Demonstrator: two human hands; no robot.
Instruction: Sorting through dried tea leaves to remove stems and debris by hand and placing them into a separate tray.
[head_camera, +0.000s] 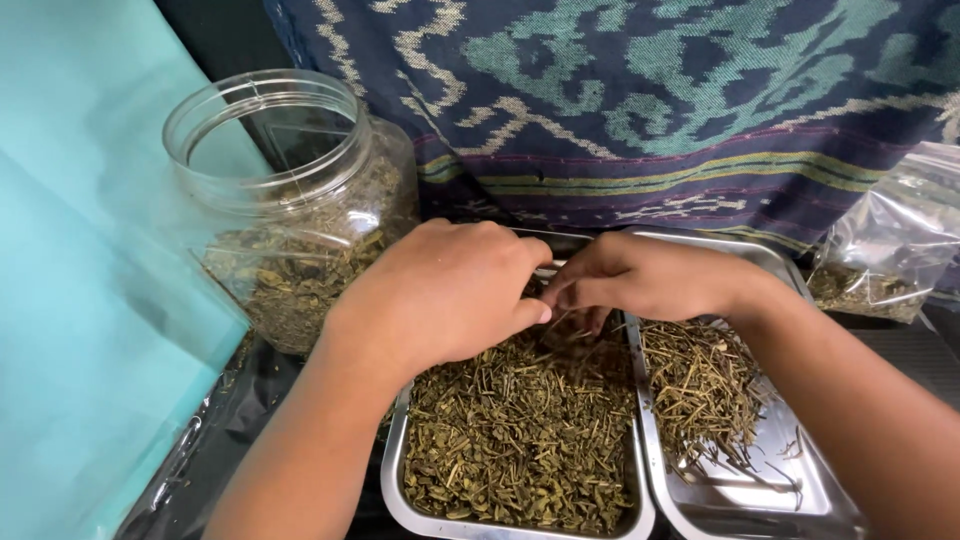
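Both hands (545, 290) pinch dried herbs (520, 440) — green-brown (stems, leaf bits).

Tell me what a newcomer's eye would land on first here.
Both hands, the left hand and right hand, meet at the far end of a steel tray heaped with dried green herb pieces. Right of it, a second tray holds a thin pile of stems. An open clear jar leans at left.

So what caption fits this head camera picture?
Two hands, left hand and right hand, pick through dried herbs in a metal tray.
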